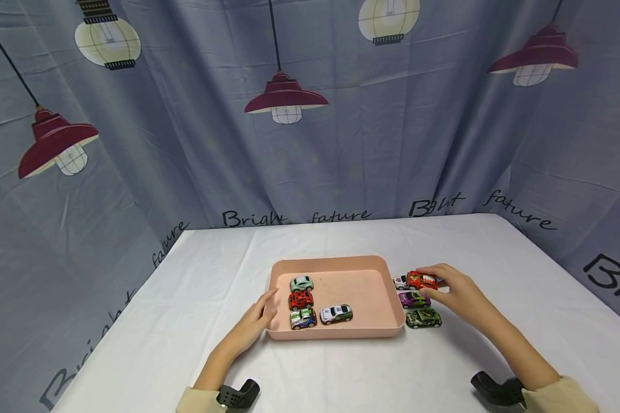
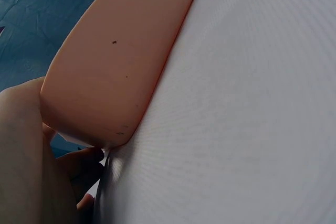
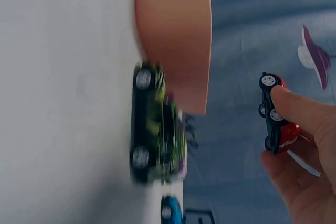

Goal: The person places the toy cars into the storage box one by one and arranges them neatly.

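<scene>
1. The right hand [image 1: 457,289] pinches a red toy car [image 1: 422,280] between thumb and fingers at the right of the head frame; in the right wrist view the same red toy car [image 3: 275,114] is lifted clear, wheels toward the camera.
2. The left hand [image 1: 260,314] rests with fairly straight fingers against the left wall of the pink tray [image 1: 336,332], steadying it and gripping nothing.
3. I judge the step in hand to be moving cars into the tray: four already sit in its left half, a pale green car [image 1: 301,283], a red spotted car [image 1: 301,300], a white-and-blue car [image 1: 303,319] and a white car [image 1: 336,314].
4. The next move would call for carrying the red car left over the tray's right wall and setting it on bare floor beside them.
5. A purple car [image 1: 414,299] and a dark green car [image 1: 423,318] wait on the tabletop [image 1: 186,310] just right of the tray.
6. Hard to read: a small white car behind the red one is mostly hidden, the right wrist view is blurred, and the left wrist view shows only the tray's outer wall and cloth.
</scene>
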{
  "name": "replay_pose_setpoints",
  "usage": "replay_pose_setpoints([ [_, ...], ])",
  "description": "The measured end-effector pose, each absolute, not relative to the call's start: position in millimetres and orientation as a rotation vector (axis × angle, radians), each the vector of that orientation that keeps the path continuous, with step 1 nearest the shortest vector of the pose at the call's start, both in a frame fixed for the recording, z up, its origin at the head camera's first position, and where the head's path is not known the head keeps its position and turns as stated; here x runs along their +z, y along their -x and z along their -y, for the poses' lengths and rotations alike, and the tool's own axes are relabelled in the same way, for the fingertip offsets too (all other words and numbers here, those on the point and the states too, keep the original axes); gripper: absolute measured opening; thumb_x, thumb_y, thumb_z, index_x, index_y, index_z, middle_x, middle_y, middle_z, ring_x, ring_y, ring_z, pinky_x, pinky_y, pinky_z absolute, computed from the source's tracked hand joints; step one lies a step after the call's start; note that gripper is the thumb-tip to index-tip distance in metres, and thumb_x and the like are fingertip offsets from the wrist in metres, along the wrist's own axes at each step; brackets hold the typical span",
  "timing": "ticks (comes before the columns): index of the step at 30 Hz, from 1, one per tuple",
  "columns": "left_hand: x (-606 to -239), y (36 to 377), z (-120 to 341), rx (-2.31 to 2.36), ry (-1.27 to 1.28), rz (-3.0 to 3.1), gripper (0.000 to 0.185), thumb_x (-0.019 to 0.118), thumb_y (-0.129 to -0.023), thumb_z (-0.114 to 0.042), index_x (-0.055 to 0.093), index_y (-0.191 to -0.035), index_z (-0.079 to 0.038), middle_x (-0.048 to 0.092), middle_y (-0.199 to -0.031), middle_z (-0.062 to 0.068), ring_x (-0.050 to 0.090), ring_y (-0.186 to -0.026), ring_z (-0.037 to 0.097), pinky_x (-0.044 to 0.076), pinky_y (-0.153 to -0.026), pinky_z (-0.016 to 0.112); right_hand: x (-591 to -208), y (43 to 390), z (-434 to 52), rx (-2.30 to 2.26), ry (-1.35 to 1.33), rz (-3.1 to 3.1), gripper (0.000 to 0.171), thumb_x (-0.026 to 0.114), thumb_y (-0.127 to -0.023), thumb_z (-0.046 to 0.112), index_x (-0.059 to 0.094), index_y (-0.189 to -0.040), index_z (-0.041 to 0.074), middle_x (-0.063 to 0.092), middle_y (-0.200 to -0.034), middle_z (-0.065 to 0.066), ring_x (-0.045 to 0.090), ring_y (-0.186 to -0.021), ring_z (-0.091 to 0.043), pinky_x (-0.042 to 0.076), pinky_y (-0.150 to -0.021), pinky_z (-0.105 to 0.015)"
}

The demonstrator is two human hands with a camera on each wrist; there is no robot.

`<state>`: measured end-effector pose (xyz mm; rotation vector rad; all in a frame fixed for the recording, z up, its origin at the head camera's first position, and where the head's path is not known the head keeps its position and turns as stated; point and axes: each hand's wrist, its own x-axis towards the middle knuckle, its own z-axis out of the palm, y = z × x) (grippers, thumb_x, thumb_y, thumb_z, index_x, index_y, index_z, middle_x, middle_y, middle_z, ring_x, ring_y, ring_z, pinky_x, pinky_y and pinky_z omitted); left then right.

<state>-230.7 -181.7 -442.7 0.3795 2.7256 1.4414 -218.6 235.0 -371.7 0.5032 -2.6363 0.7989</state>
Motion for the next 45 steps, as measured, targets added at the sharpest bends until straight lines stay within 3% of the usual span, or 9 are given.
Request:
replay_pose_setpoints([
  [7, -441.2, 230.9, 182.2, 1.410, -0.390, -2.741, 0.049, 0.044, -0.095, -0.034, 0.031, -0.142, -0.021, 0.046, -0.134, 0.013, 0.042, -0.123, 0.030, 0.032, -0.100, 0.053, -372.7, 225.3, -204.8, 0.970, -0.549, 2.640, 0.038, 0.070, -0.079, 0.020, 0.061, -0.113, 0.006, 0.061, -0.109, -0.010, 0.057, -0.089, -0.019, 0.051, -0.073, -0.029],
  [10, -440.4, 230.7, 181.9, 1.383, -0.386, -2.747, 0.050, 0.043, -0.096, -0.036, 0.031, -0.142, -0.022, 0.054, -0.114, 0.008, 0.047, -0.111, 0.024, 0.036, -0.094, 0.048, -374.9, 228.4, -189.9, 1.028, -0.579, 2.632, 0.039, 0.069, -0.079, 0.022, 0.061, -0.114, 0.006, 0.060, -0.112, -0.012, 0.058, -0.092, -0.022, 0.052, -0.075, -0.030],
  [14, -439.6, 230.8, 181.9, 1.361, -0.382, -2.751, 0.050, 0.042, -0.096, -0.036, 0.030, -0.142, -0.022, 0.052, -0.095, 0.005, 0.047, -0.099, 0.020, 0.037, -0.087, 0.042, -376.3, 233.4, -168.8, 1.091, -0.571, 2.652, 0.040, 0.069, -0.080, 0.023, 0.061, -0.116, 0.008, 0.059, -0.112, -0.011, 0.058, -0.093, -0.023, 0.051, -0.074, -0.032],
  [24, -440.8, 229.9, 182.2, 1.388, -0.393, -2.762, 0.048, 0.044, -0.095, -0.034, 0.033, -0.141, -0.023, 0.051, -0.124, 0.012, 0.046, -0.115, 0.025, 0.035, -0.097, 0.049, -382.0, 253.7, -121.7, 1.310, -0.693, 2.632, 0.036, 0.066, -0.082, 0.015, 0.060, -0.115, 0.001, 0.059, -0.111, -0.017, 0.056, -0.098, -0.028, 0.050, -0.083, -0.041],
  [27, -439.9, 229.2, 182.2, 1.411, -0.408, -2.759, 0.047, 0.045, -0.095, -0.032, 0.035, -0.140, -0.023, 0.046, -0.134, 0.013, 0.042, -0.123, 0.029, 0.031, -0.101, 0.053, -385.6, 258.2, -110.6, 1.279, -0.683, 2.672, 0.035, 0.067, -0.082, 0.014, 0.061, -0.115, 0.005, 0.060, -0.113, -0.014, 0.056, -0.102, -0.028, 0.048, -0.085, -0.041],
  [31, -439.4, 229.0, 182.5, 1.420, -0.407, -2.751, 0.047, 0.045, -0.095, -0.033, 0.035, -0.140, -0.023, 0.044, -0.138, 0.013, 0.039, -0.127, 0.031, 0.029, -0.103, 0.054, -390.3, 263.4, -97.4, 1.255, -0.643, 2.742, 0.032, 0.067, -0.081, 0.013, 0.063, -0.113, 0.010, 0.061, -0.114, -0.010, 0.056, -0.103, -0.024, 0.045, -0.087, -0.040],
  [45, -443.1, 230.1, 183.0, 1.358, -0.420, -2.787, 0.049, 0.043, -0.096, -0.034, 0.032, -0.141, -0.020, 0.046, -0.135, 0.014, 0.041, -0.124, 0.032, 0.030, -0.101, 0.056, -409.5, 278.6, -75.3, 1.216, -0.609, 2.851, 0.019, 0.063, -0.081, 0.002, 0.067, -0.099, 0.006, 0.066, -0.104, -0.007, 0.057, -0.103, -0.022, 0.044, -0.091, -0.041],
])
